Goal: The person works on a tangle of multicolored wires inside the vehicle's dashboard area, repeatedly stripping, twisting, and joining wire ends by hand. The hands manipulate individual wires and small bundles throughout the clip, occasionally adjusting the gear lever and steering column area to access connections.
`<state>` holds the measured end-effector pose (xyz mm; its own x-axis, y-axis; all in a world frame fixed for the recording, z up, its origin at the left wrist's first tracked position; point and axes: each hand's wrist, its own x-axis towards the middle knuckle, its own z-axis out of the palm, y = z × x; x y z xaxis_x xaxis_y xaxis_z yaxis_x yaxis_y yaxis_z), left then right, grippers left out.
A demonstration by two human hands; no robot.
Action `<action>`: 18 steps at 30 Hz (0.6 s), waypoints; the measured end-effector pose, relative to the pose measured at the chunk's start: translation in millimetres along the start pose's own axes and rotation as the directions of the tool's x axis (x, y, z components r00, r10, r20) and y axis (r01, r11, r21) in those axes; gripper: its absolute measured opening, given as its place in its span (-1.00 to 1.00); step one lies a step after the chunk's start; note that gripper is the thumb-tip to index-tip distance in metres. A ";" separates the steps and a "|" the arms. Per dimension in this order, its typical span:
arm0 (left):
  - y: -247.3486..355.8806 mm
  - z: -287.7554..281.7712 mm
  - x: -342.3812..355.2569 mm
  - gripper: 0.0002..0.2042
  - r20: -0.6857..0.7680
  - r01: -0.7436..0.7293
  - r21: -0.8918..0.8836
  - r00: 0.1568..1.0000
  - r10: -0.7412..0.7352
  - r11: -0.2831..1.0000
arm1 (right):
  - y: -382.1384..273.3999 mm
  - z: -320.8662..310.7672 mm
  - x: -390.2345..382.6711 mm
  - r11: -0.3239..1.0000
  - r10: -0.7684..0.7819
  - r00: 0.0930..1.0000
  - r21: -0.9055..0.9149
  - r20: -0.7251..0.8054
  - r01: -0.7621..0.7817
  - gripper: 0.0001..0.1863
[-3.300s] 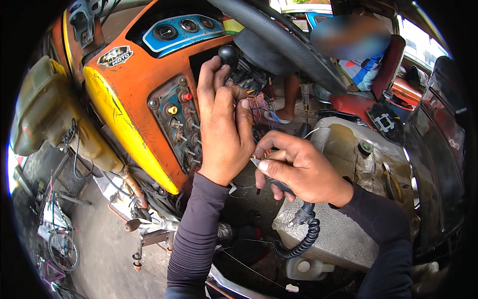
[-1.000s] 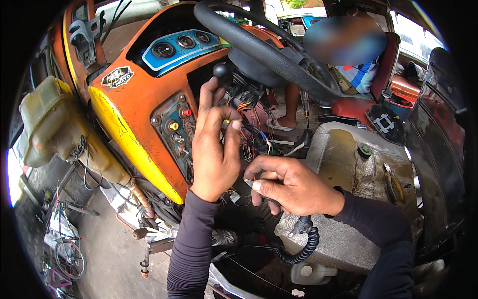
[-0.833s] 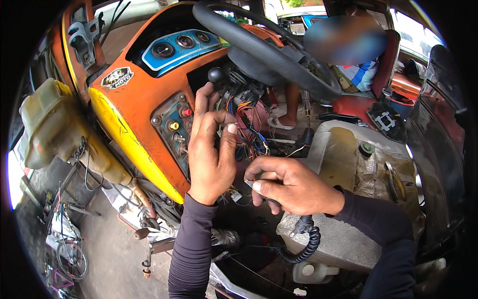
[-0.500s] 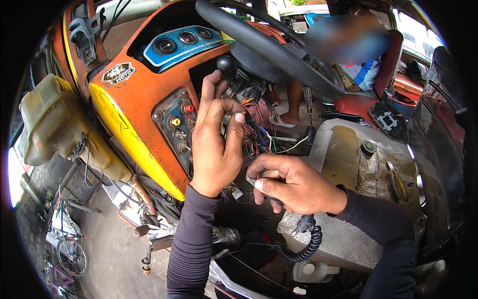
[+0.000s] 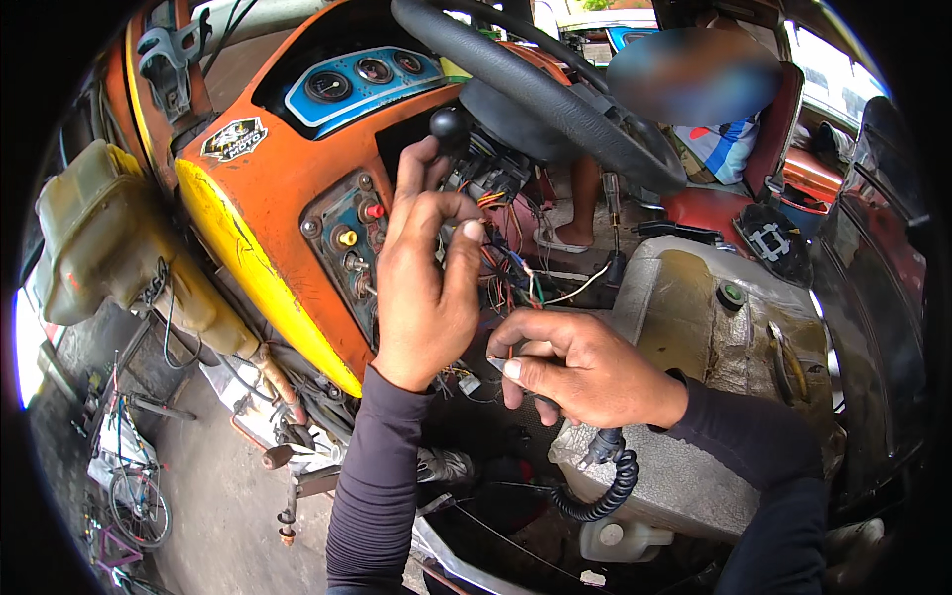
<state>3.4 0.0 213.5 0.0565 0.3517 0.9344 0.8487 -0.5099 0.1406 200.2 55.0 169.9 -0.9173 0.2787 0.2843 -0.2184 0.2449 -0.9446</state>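
In front of the open dashboard, my left hand (image 5: 431, 283) is raised with thumb and forefinger curled together; whatever sits between their tips is too small to make out. My right hand (image 5: 590, 369), lower and to the right, pinches a small flat grey pointed piece (image 5: 499, 364) between thumb and fingers. Behind both hands hangs a tangle of coloured wires (image 5: 521, 263) coming from under the steering column. Just past my left fingertips is a black round lever knob (image 5: 449, 127). The panel of switches (image 5: 342, 243) lies left of that hand.
The black steering wheel (image 5: 535, 84) arches above my hands. Pliers (image 5: 788, 362) lie on the silver-covered engine box (image 5: 674, 476), beside a coiled black cord (image 5: 605, 496). A person (image 5: 709, 149) sits on the far right seat. A yellowed plastic tank (image 5: 99, 238) hangs at left.
Both hands keep nearly the same pose and place. The view has shifted very slightly; the right hand still pinches the small grey piece.
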 end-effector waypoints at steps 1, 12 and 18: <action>0.4 0.3 0.1 -0.95 0.012 0.002 0.016 1.000 -0.002 1.000 | 0.1 0.4 -0.1 1.000 -0.004 1.000 0.004 0.003 0.004 -0.85; 2.0 -1.8 -5.0 -0.95 -0.012 0.028 -0.002 1.000 -0.028 1.000 | -15.6 1.7 -7.2 0.997 0.021 0.999 -0.079 -0.027 -0.023 -0.78; 6.8 -8.1 -13.0 -0.97 -0.003 0.068 0.013 0.998 -0.068 0.998 | -57.4 -5.6 -30.9 0.975 -0.051 0.996 -0.219 -0.076 0.033 -0.57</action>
<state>4.1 -14.3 204.9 -0.0029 0.3836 0.9235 0.8571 -0.4748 0.1999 242.9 37.5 216.3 -0.8769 0.3357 0.3441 -0.1707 0.4517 -0.8757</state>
